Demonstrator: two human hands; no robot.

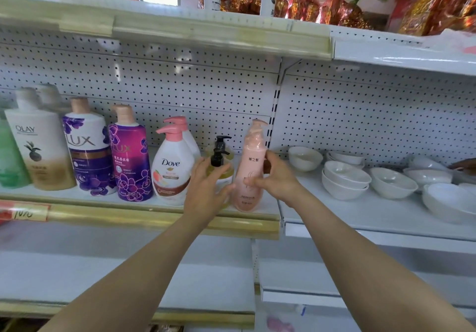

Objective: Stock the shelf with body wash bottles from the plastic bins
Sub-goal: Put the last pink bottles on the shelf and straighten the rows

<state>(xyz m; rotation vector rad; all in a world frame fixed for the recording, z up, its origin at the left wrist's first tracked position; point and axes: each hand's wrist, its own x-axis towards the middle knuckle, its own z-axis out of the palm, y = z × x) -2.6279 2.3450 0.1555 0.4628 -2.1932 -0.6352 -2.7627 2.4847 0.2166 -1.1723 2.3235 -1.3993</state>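
A row of body wash bottles stands on the middle shelf (144, 204): an Olay bottle (38, 151), two purple Lux bottles (88, 148) (131, 156) and a white Dove pump bottle (172, 169). My left hand (206, 190) grips a yellow bottle with a black pump (219, 159), which stands on the shelf. A second black-pump bottle stands behind it. My right hand (275, 177) grips a tall pink pump bottle (251, 166), upright at the right end of the row. No plastic bins are in view.
Stacks of white bowls (345, 177) fill the adjoining shelf to the right. The pegboard back wall (195, 94) is close behind the bottles. An upper shelf edge (206, 37) overhangs, carrying bottles and red-gold packets. A lower shelf lies beneath my arms.
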